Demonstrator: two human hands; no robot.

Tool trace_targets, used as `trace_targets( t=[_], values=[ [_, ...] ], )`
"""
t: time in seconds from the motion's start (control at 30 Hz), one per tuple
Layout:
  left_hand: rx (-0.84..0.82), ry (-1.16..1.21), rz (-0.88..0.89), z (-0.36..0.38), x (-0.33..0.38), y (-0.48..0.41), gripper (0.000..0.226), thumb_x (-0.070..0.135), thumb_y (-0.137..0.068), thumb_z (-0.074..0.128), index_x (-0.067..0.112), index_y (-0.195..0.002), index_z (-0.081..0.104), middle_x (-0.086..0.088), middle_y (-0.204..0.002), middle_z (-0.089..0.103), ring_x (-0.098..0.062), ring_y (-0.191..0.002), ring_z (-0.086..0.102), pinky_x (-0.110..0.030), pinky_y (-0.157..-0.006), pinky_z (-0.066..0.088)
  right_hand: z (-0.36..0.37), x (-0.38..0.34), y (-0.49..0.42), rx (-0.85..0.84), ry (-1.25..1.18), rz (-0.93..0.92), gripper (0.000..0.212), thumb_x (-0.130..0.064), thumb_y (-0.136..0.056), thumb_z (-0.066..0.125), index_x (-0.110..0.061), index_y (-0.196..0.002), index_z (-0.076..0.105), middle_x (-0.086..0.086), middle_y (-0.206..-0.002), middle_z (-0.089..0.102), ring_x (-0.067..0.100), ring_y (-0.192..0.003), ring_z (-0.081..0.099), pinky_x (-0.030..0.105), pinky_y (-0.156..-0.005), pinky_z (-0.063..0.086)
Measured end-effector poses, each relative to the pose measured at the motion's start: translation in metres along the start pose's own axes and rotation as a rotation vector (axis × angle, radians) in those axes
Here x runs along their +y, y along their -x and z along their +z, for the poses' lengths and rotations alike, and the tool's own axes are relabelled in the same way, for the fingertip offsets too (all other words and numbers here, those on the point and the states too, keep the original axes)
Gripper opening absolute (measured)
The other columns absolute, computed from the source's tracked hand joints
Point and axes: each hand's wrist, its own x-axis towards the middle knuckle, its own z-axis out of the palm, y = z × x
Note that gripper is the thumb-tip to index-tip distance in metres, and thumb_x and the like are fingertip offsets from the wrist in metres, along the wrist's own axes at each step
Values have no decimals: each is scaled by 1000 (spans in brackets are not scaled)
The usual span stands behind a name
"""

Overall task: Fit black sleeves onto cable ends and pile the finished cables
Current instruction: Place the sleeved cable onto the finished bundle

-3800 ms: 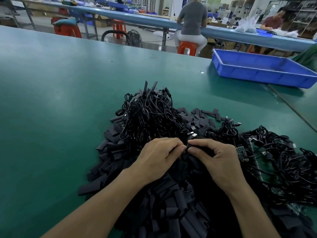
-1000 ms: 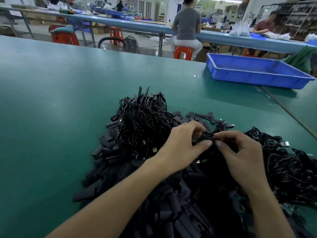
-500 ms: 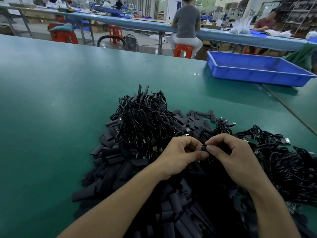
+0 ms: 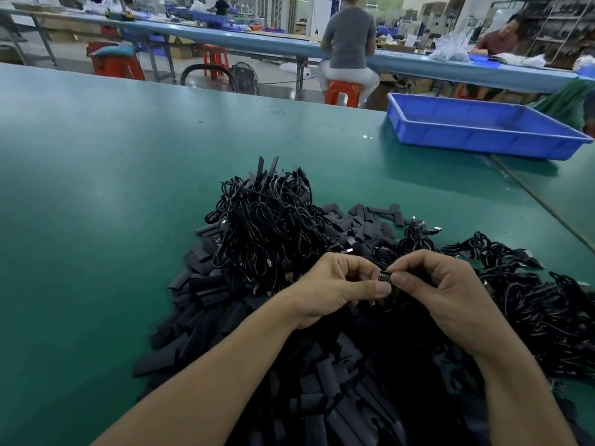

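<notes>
My left hand (image 4: 335,286) and right hand (image 4: 441,284) pinch one cable end (image 4: 384,277). It looks light and stiff, so I judge fingertips suit it.

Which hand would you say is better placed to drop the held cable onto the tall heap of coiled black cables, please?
Probably the left hand: it pinches the small black cable end right beside the tall heap of coiled black cables, while the right hand sits farther off.
</notes>
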Motion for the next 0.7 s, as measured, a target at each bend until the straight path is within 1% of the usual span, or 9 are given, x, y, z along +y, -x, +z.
trace_targets(
  t=[0.13,0.2,0.27,0.37,0.47,0.53,0.6,0.67,0.7],
  values=[
    [-41,47,-9,1,1,0,9,7,-92,68,12,-86,64,13,-64,60,3,-57,53,-11,-51,39,0,0,1,17,-107,-23,9,-24,-78,71,-29,-85,74,0,-85,74,7,-78,67,16,-73,53],
    [32,57,23,1,1,0,10,10,-92,69,15,-84,64,11,-66,59,0,-56,50,-13,-47,37,2,1,-1,130,-74,-51,12,-16,-84,71,-27,-83,73,-6,-84,73,2,-77,65,12,-72,50],
    [147,53,112,2,2,0,14,9,-92,69,17,-81,65,7,-70,58,-5,-60,48,-15,-49,40,5,3,-4,282,29,-80,24,-4,-90,68,-27,-85,69,-13,-83,71,0,-76,63,9,-72,48],
    [242,25,317,9,6,0,16,2,-91,68,16,-84,66,9,-75,63,-6,-69,56,-16,-65,49,10,0,-6,442,141,-130,27,-6,-94,65,-32,-89,63,-12,-83,67,1,-80,62,9,-74,46],
    [270,83,406,18,10,-1,16,-1,-93,63,14,-89,65,8,-85,72,-6,-84,65,-18,-80,52,10,-4,-8,633,95,-175,28,-10,-96,62,-37,-90,59,-15,-86,63,-5,-78,59,9,-75,45],
    [285,136,401,23,7,-2,11,1,-98,57,11,-93,60,-1,-92,75,-12,-92,70,-24,-86,55,11,-7,-9,739,35,-156,27,-13,-97,61,-38,-89,59,-15,-86,63,-5,-77,59,10,-74,46],
    [321,187,349,25,4,-3,7,6,-102,52,8,-96,56,-7,-92,76,-18,-92,73,-28,-86,57,14,-8,-9,810,15,-141,25,-14,-97,61,-38,-88,59,-14,-85,63,-3,-76,59,12,-73,47],
    [359,253,275,26,1,-3,7,8,-103,53,7,-96,56,-7,-89,77,-21,-90,74,-29,-84,58,16,-10,-8,825,19,-133,25,-14,-96,63,-37,-88,60,-14,-86,63,-3,-76,59,13,-74,46],
    [384,250,259,25,0,-3,6,8,-102,55,8,-96,56,-6,-87,76,-22,-89,74,-30,-84,58,16,-11,-7,791,39,-130,23,-14,-96,64,-36,-90,60,-13,-86,64,-4,-77,59,13,-75,46]
  ],
)
